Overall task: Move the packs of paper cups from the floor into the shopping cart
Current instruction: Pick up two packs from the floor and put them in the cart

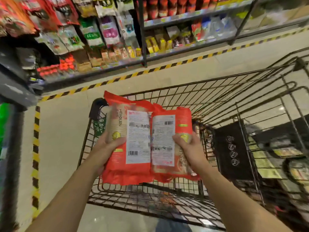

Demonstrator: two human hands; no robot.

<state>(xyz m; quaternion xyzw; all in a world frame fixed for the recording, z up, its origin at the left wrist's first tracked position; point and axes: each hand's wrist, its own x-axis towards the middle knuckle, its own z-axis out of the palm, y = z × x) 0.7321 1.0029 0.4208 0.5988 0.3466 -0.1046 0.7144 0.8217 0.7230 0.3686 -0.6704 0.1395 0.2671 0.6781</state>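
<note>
Two packs held above the cart, not yet in it.
My left hand (pixel 107 148) fingers grip one pack of paper cups (pixel 128 139), my right hand (pixel 189 148) fingers the second pack (pixel 168 141), over the shopping cart (pixel 217 101); lowering remains.

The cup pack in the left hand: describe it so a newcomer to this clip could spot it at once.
Start at the black wire shopping cart filling the frame's middle. Two red packs are held side by side above its basket. The left pack, gripped by the left hand, reaches higher than the right pack and has its barcode near the bottom of the white label, not the top.
</note>
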